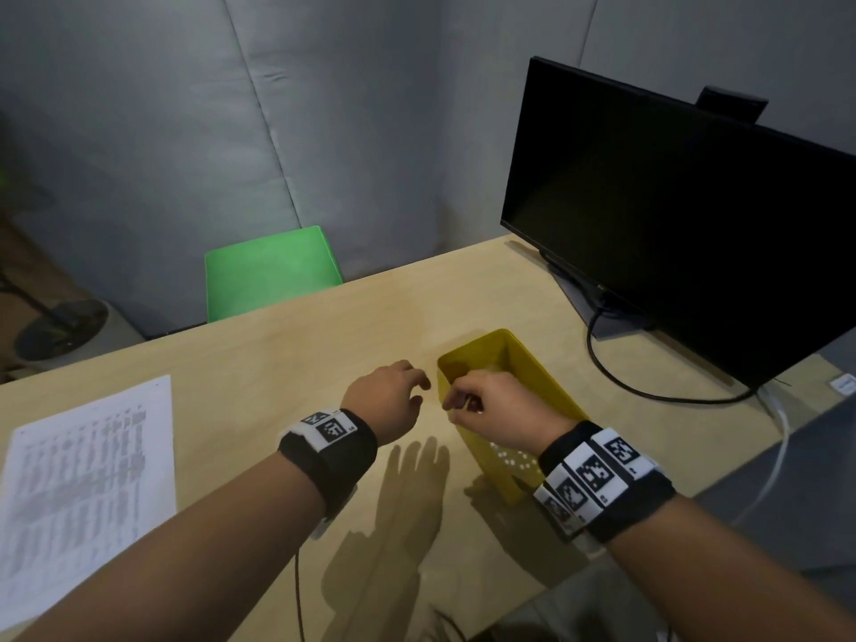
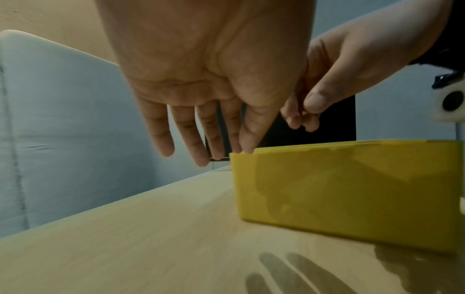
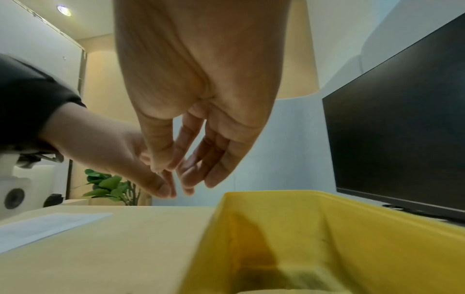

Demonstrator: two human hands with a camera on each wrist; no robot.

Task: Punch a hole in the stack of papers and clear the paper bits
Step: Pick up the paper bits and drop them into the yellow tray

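A yellow bin (image 1: 549, 366) stands on the wooden table, with small white paper bits (image 1: 514, 461) on its floor at the near end. My right hand (image 1: 481, 400) hovers over the bin's left rim (image 3: 226, 201), thumb pressed to the fingertips (image 3: 173, 167) in a pinch. Anything between them is too small to see. My left hand (image 1: 393, 391) hangs just left of the bin, fingers (image 2: 198, 139) straight and relaxed, holding nothing, thumb tip near the bin's corner (image 2: 235, 159). The printed paper stack (image 1: 88, 479) lies flat at the far left. No hole punch is in view.
A dark monitor (image 1: 671, 215) stands at the back right, and its black cable (image 1: 616, 377) loops over the table behind the bin. A green chair (image 1: 268, 271) sits beyond the table's far edge. Bare tabletop (image 1: 301, 373) lies between the papers and the bin.
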